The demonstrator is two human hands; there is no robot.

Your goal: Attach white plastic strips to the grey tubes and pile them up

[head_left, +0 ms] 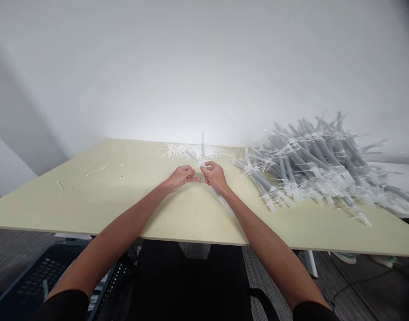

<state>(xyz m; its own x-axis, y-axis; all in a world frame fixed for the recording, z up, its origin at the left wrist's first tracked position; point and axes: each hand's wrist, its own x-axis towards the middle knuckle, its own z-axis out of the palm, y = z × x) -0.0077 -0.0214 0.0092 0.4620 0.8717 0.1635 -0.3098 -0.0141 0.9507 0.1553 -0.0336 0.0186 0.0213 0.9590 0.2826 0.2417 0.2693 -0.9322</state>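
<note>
The right hand [213, 175] is clamped on a clear, branched tube [224, 204] above the middle of the surface [100, 205], with thumb and fingers closed around it just below the fork. Two short arms of the tube stick out past the hand toward the far edge, one nearly straight and one leaning left. The long leg slants the other way, under the right wrist, toward the near edge.

The left hand [182, 178] is just beside the right, its fingers curled and one finger pointing toward the tube. I cannot tell whether it grips anything.

Behind the hands, a heap of small white ties [179, 150] spreads along the middle of the far edge. A few loose ties [99, 170] lie toward the left edge, and a single bent tie [60, 186] rests farther left.

A large pile of similar tubes [311, 154] covers much of the right side, from near the far right corner toward the near edge; many carry ties with tails poking out.

A pale wall [191, 67] stands behind the far edge. On the floor, below the near left part of the surface, sits a dark basket [22, 272].
</note>
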